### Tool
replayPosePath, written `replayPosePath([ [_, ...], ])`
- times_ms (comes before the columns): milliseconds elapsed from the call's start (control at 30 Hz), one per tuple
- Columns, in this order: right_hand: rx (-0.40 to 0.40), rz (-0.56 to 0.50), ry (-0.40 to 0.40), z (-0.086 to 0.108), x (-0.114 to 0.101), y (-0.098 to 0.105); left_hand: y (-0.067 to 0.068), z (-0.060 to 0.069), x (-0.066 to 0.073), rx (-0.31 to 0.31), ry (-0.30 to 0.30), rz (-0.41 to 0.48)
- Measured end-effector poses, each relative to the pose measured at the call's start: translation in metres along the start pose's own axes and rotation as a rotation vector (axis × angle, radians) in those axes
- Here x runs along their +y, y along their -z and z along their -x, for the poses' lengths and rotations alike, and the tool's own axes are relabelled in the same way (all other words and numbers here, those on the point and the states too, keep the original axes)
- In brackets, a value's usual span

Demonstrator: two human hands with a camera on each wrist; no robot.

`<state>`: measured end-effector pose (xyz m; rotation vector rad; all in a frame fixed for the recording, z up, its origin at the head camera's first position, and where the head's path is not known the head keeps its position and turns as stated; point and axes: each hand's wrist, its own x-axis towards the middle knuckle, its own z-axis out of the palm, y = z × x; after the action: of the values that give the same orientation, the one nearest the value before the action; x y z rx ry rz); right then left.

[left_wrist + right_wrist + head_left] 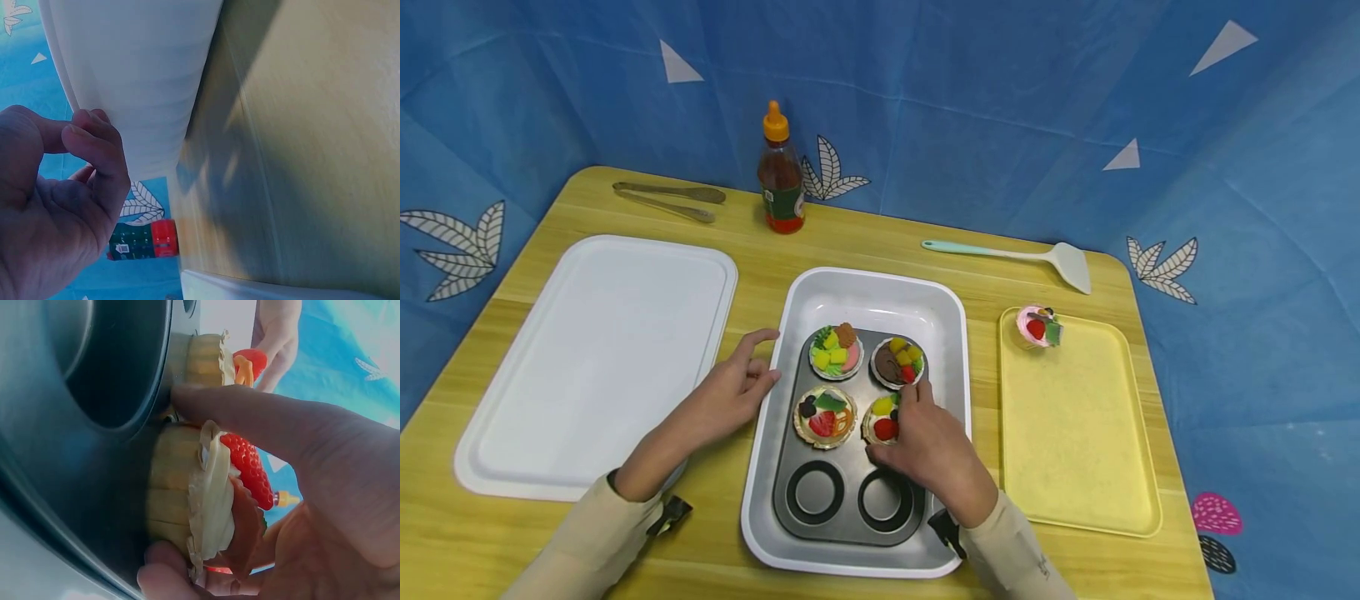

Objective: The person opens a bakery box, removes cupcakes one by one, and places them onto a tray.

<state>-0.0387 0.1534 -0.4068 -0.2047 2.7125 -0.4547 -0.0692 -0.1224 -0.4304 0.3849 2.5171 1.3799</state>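
A yellowish wood-grain table (865, 240) fills the lower part of the head view. On its left side lies a large white rectangular tray (595, 367) with rounded corners and a raised rim. Beyond it, near the far edge, rest slim greyish-brown tongs (670, 191), arms spread and pointing right. Just to their right stands a clear sauce bottle (782, 179) — reddish contents, orange nozzle cap, green label — upright. Farther right lies a spatula (1015, 254) with a pale green handle and a whitish blade. Behind everything hangs a creased blue cloth (1000, 100) — printed with white triangles and outlined leaves.
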Motion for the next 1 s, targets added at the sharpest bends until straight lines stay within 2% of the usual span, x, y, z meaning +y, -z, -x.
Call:
replayPosePath([
  [433,-0.004,-0.099,-0.023,-0.0019,0.0012,-0.0031,-0.0006,0.0002,-0.0007,0.005,-0.009,-0.006],
  [833,0.001,-0.12,-0.046,-0.0013,0.0007,-0.0036,-0.0003,0.0008,0.0015,0.006,-0.008,-0.003],
  [1000,0.013,-0.114,-0.028,-0.0002,0.001,-0.0045,-0.0005,0.0013,0.0011,0.006,-0.011,-0.002],
])
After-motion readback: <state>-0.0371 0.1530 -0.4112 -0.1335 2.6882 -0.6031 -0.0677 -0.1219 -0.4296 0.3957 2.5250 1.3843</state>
